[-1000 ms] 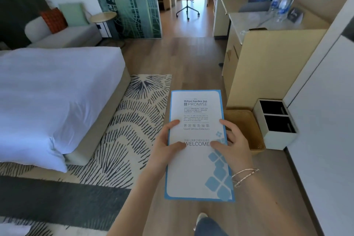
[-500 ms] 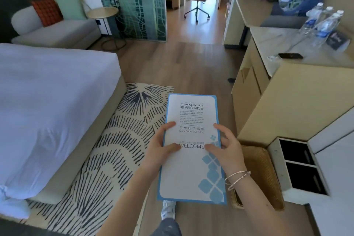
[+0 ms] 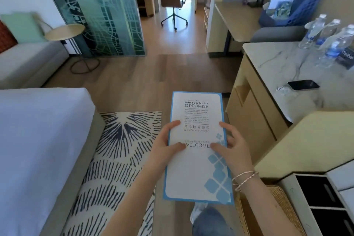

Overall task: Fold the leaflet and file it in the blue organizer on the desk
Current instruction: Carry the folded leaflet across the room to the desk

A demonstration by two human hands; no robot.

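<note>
A tall white leaflet (image 3: 197, 170) with a blue border and "WELCOME" print is held flat and closed in front of me above the floor. My left hand (image 3: 165, 146) grips its left edge with the thumb on the cover. My right hand (image 3: 230, 147), with bracelets at the wrist, grips the right edge the same way. The blue organizer (image 3: 306, 8) stands far off at the upper right on the wooden desk (image 3: 237, 19), with papers upright inside it.
A marble counter (image 3: 277, 59) on the right holds water bottles (image 3: 325, 38) and a black phone (image 3: 303, 84). A white bed (image 3: 38, 140) and patterned rug (image 3: 118, 149) lie left. A wicker basket (image 3: 283, 203) and white bin (image 3: 318, 197) sit at lower right. An office chair (image 3: 173, 4) stands ahead.
My view has moved forward along the room; the counter and the organizer are closer and larger. Both hands hold the leaflet the same way as before.
</note>
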